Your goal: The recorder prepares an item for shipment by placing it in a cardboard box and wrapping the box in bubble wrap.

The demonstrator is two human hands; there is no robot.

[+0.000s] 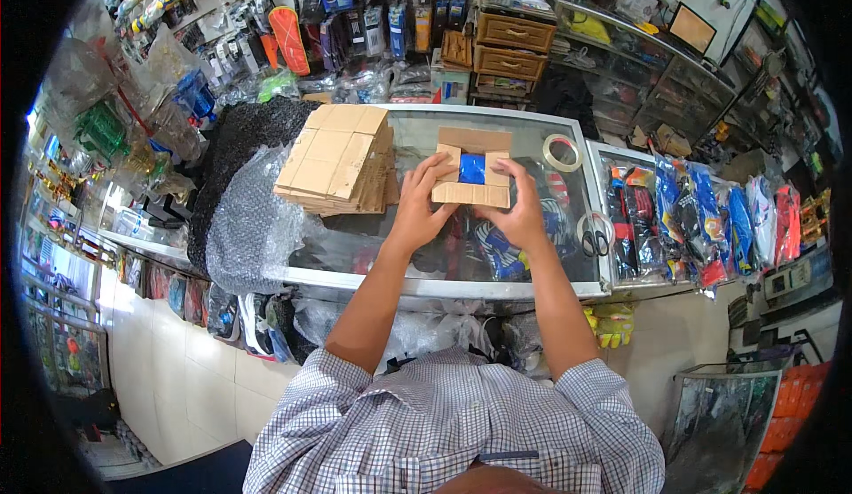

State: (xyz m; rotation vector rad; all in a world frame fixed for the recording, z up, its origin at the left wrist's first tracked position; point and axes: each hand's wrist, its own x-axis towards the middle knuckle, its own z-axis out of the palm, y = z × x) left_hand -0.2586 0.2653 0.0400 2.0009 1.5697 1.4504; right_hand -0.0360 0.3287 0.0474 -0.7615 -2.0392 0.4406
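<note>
A small cardboard box (471, 194) stands on the glass-topped display counter before me, its far and near flaps spread outward. Inside it a blue, shiny wrapped item (472, 169) shows between the two side flaps. My left hand (424, 202) holds the box's left side, fingers on the left flap and thumb at the near corner. On the right side, my right hand (519, 204) grips the box in the same way. A stack of flattened cardboard boxes (333, 154) lies to the left of my left hand. What lies beneath the blue item is hidden.
A roll of tape (562, 152) and black-handled scissors (594, 242) with a second tape roll lie at the counter's right. Bubble wrap (249, 228) covers the left end. Packaged gloves (685, 214) lie on the adjoining case. Wooden drawers (514, 33) stand beyond the counter (466, 287).
</note>
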